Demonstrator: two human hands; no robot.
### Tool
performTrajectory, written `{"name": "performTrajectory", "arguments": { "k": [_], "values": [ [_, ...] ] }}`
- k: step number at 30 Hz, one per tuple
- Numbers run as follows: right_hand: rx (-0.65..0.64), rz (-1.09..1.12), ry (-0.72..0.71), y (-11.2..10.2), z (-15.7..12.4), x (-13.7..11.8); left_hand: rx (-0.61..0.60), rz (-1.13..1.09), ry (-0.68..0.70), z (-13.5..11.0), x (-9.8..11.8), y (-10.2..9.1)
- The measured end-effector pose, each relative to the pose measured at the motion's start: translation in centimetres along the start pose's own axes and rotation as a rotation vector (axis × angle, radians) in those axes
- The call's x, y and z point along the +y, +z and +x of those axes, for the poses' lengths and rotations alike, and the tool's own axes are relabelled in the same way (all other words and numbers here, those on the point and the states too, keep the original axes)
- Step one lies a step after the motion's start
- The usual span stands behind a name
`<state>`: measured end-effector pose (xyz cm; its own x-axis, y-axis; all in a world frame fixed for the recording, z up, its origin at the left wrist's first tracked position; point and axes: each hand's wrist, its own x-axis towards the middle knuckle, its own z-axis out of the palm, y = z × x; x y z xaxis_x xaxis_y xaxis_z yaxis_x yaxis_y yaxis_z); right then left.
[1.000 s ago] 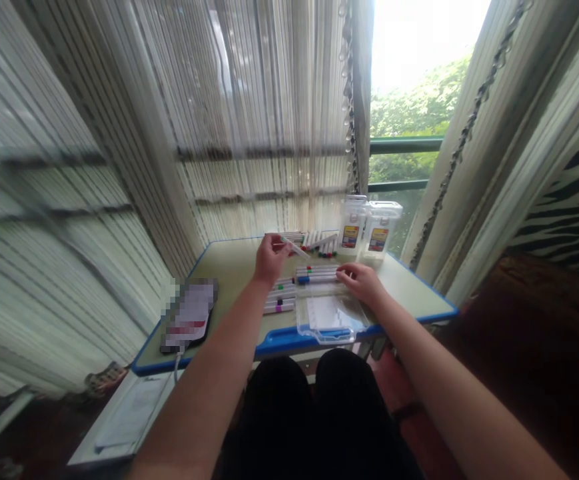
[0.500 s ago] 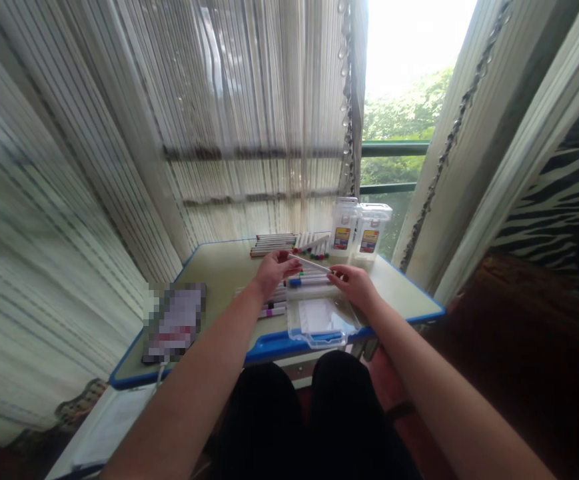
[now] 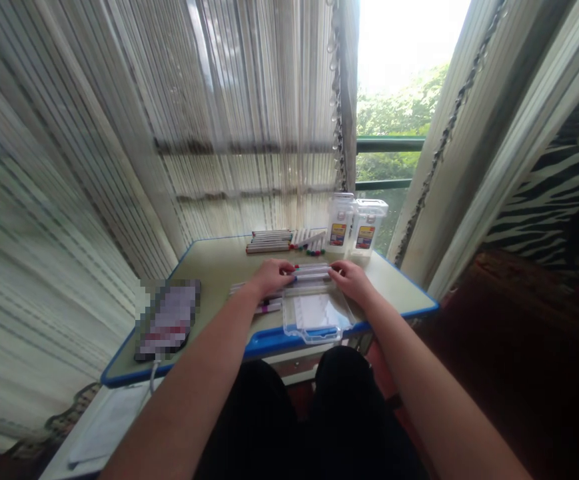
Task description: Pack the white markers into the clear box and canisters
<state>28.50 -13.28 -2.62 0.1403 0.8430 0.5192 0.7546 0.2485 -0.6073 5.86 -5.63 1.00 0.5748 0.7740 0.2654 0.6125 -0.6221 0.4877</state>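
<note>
1. Pale-topped, blue-edged table (image 3: 224, 263) stands before striped, translucent curtains (image 3: 249, 87).
2. White, coloured-cap markers (image 3: 312, 275) lie side by side behind the clear plastic lid (image 3: 288, 321), between both hands.
3. Left hand (image 3: 270, 276): fingers bent at marker ends; grip cannot be told.
4. Right hand (image 3: 351, 279): fingers bent at opposite ends; grip likewise unclear.

several white-barrelled markers (image 3: 312, 275) are lying side by side in the far half of an open, clear plastic case (image 3: 288, 321), their lengths running left to right. coloured caps, blue among them, are showing at the left ends (partial cover there is making an exact count impossible). the case is lying opened out at the near edge of the table (image 3: 399, 293), its near half showing a whitish panel and its moulded front edge overlapping the blue rim (image 3: 264, 342).
</note>
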Motion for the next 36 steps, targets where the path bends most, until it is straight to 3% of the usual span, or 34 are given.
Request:
{"name": "performTrajectory", "arguments": {
  "k": [5, 12, 36],
  "values": [
    [-0.082, -0.030, 0.017, -0.27, -0.10, -0.11, -0.026, 0.112, 0.013, -0.10, 0.09, -0.27],
    [-0.094, -0.043, 0.029, -0.51, -0.21, -0.42, -0.093, 0.088, -0.022, -0.30, 0.36, -0.39],
    [-0.127, 0.004, 0.001, -0.38, -0.40, -0.16, -0.123, 0.048, -0.011, -0.87, 0.76, -0.51]
  ]
}}
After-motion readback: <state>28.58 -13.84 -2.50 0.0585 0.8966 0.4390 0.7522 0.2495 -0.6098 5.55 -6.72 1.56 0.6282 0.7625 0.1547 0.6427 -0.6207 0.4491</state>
